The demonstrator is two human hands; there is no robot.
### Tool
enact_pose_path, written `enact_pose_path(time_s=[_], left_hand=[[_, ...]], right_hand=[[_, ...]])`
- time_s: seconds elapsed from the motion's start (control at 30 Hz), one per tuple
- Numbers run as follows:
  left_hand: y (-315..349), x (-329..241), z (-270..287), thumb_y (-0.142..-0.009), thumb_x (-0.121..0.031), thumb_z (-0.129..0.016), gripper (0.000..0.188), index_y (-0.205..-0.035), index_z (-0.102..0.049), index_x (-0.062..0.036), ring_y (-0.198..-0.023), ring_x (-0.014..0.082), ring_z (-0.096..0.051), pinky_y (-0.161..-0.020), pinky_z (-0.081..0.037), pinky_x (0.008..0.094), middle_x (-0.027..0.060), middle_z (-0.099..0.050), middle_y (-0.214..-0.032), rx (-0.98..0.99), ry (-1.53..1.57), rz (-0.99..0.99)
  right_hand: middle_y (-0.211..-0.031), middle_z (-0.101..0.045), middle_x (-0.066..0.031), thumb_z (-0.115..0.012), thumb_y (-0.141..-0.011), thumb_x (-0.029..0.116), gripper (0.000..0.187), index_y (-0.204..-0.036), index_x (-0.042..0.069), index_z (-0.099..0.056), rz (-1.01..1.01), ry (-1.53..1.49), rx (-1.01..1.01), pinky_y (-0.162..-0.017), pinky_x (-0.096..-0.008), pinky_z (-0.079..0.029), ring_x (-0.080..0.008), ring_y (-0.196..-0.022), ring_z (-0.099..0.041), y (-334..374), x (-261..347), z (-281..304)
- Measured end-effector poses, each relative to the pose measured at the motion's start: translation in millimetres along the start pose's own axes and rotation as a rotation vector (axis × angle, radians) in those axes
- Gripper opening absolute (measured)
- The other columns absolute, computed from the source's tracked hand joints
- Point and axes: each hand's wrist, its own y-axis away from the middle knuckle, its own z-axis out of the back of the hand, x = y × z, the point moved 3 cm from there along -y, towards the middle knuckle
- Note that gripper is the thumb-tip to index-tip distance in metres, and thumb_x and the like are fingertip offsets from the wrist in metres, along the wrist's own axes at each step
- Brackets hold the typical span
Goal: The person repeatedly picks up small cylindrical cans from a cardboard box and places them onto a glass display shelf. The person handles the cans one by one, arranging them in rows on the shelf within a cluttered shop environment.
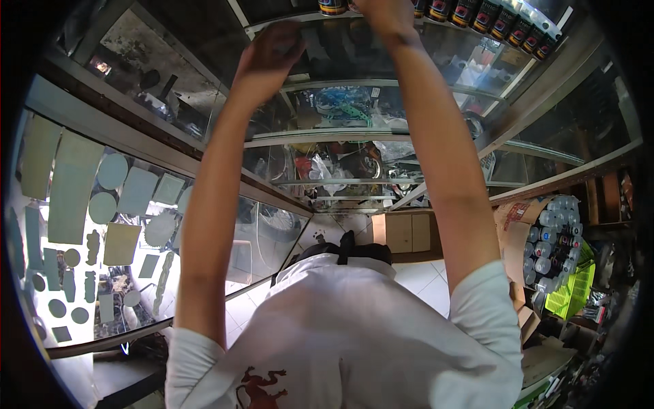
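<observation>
Both my arms reach up to a glass shelf at the top of the view. On it stands a row of dark spray cans with coloured labels, running off to the right. My right hand is among the cans, with one can just to its left. The upper edge of the picture cuts off its fingers, so any hold is hidden. Lower and to the left, in shadow, my left hand is raised before the glass. Its fingers are loosely bent and apart, and nothing shows in them.
Lower shelves of the glass cabinet hold bagged parts. Flat grey-green pieces cover a glass panel on the left. A cardboard box sits on the tiled floor. Right of me are a carton of clear-capped cans and a green basket.
</observation>
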Motion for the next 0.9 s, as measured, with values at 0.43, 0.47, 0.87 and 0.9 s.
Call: enact_pose_path(time_s=[0.43,0.47,0.87,0.9], left_hand=[[-252.3,29.7,-84.8,-0.094,-0.034,-0.075,0.100,-0.165,-0.007,-0.0164,-0.155,0.0396,-0.013,-0.125,-0.029,0.0545,0.0156,0.003,-0.171,0.167,-0.469,0.076],[-255.7,38.8,-81.7,-0.096,-0.030,-0.073,0.094,-0.165,-0.011,-0.0200,-0.153,0.0392,-0.023,-0.121,-0.036,0.0543,0.0149,-0.006,-0.171,0.208,-0.339,0.070],[-189.3,56.9,-62.4,-0.082,-0.043,-0.085,0.075,-0.135,-0.055,0.0002,-0.120,0.0336,-0.059,-0.105,-0.049,0.0436,0.0193,-0.058,-0.134,-0.420,-0.605,-0.271],[-167.4,48.4,-55.8,-0.081,-0.044,-0.086,0.075,-0.132,-0.058,0.0021,-0.118,0.0330,-0.062,-0.103,-0.050,0.0426,0.0196,-0.063,-0.130,-0.492,-0.566,-0.289]], right_hand=[[-0.115,-0.065,-0.0261,-0.086,-0.078,0.024,0.064,-0.125,-0.003,-0.053,-0.056,-0.127,-0.091,-0.087,-0.0479,-0.054,-0.0457,-0.104,-0.065,159.0,-31.9,100.1],[-0.118,-0.062,-0.0262,-0.085,-0.078,0.022,0.063,-0.125,-0.003,-0.052,-0.062,-0.184,-0.074,-0.088,-0.0497,-0.053,-0.0459,-0.106,-0.064,167.6,-25.6,104.9],[-0.134,-0.051,-0.0265,-0.077,-0.083,0.021,0.069,-0.140,-0.002,-0.044,-0.146,-0.482,-0.112,-0.097,-0.0480,-0.051,-0.0476,-0.119,-0.058,238.7,-25.7,149.4],[-0.136,-0.049,-0.0252,-0.076,-0.084,0.020,0.069,-0.141,-0.001,-0.044,-0.153,-0.504,-0.090,-0.098,-0.0477,-0.052,-0.0471,-0.120,-0.058,245.6,-24.7,158.8]])
